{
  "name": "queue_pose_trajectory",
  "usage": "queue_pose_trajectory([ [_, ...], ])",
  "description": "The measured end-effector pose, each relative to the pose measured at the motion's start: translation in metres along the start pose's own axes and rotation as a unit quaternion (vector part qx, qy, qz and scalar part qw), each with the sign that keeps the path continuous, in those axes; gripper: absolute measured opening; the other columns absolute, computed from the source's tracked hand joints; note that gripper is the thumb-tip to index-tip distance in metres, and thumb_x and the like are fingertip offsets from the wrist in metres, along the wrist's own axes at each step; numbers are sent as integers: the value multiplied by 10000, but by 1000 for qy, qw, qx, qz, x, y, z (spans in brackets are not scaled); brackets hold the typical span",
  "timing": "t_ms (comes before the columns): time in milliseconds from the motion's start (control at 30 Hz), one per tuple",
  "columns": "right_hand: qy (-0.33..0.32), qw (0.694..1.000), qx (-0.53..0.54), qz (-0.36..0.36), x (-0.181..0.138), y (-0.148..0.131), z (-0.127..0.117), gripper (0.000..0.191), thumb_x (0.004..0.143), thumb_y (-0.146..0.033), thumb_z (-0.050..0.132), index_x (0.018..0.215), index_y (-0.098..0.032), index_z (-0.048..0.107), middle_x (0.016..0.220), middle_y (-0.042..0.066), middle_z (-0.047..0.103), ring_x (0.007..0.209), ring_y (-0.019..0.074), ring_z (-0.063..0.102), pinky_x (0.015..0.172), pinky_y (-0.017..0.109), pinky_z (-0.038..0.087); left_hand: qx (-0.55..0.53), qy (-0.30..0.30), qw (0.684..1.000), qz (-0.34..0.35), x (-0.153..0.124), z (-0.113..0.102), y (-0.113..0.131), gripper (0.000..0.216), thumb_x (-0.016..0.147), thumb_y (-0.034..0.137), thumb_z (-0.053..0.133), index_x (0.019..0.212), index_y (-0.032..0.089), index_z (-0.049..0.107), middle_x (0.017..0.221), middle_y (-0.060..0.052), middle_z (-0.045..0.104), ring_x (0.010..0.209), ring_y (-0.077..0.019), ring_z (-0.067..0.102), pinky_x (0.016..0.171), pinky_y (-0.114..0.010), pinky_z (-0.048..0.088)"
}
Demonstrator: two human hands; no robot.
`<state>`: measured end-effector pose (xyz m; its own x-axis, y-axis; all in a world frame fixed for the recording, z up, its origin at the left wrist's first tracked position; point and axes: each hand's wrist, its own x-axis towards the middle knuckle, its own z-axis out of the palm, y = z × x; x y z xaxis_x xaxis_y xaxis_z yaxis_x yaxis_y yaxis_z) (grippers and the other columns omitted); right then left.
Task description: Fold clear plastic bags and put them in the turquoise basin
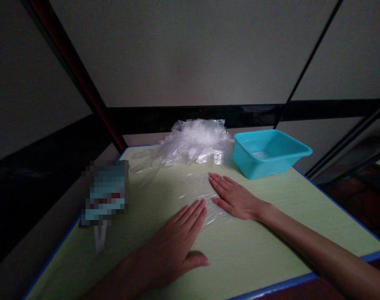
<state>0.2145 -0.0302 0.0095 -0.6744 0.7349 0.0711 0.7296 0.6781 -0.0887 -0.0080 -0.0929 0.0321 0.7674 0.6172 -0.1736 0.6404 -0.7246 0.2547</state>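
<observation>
A thin clear plastic film sheet [194, 189] lies flat in the middle of the tabletop [280, 233]. It is likely featherlight, limp and clingy, best pinched at a free corner. The left hand [177, 243] and right hand [236, 199] press it, fingers straight and together. A crumpled clear plastic heap [196, 143] sits at the far edge, with a turquoise plastic basin [267, 155] beside it.

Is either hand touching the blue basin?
No, the left hand and right hand lie flat on the table, apart from the blue basin.
</observation>
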Motion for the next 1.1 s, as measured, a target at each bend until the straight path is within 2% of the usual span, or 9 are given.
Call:
queue_pose_trajectory([
  [167,8,1000,16,1,0,0,0,597,898,-424,231,1359,-48,178,1412,144,128,1297,212,116,1056,378,170,-5,0,1000,4,-3,0,-4,804,793,557,414,1372,137,48,1438,-92,-2,1313,-215,23,1064,-368,116],
  [333,-7,997,71,6,0,5,0,583,906,-425,186,1370,-76,135,1424,118,93,1303,186,78,1064,384,130,1,41,999,2,-2,-5,-14,797,813,581,331,1366,163,-62,1441,-78,-53,1313,-210,-11,1064,-383,85],
  [467,-8,993,121,13,-1,9,-2,586,907,-423,132,1372,-67,105,1429,111,67,1305,166,44,1066,382,119,16,56,998,-14,1,-6,-26,751,837,560,289,1368,150,-49,1444,-81,-45,1313,-197,-24,1065,-370,76],
  [600,12,997,80,5,-1,7,-1,592,903,-398,168,1361,-25,135,1422,144,77,1304,194,57,1062,388,138,24,66,997,-27,2,-1,-35,729,843,548,289,1371,148,-18,1445,-86,-7,1315,-190,-4,1063,-360,82],
  [800,33,999,21,-3,0,1,3,570,899,-387,239,1358,-54,182,1411,142,136,1295,226,127,1048,409,192,8,47,998,-50,1,-5,-34,705,845,535,301,1372,127,71,1441,-103,48,1314,-193,43,1054,-345,122],
  [1100,16,1000,-1,5,0,0,2,586,897,-396,251,1352,-32,194,1408,160,149,1292,233,141,1053,383,179,13,40,998,-44,2,-3,-39,705,839,519,342,1369,128,91,1440,-99,52,1314,-184,55,1054,-338,116],
])
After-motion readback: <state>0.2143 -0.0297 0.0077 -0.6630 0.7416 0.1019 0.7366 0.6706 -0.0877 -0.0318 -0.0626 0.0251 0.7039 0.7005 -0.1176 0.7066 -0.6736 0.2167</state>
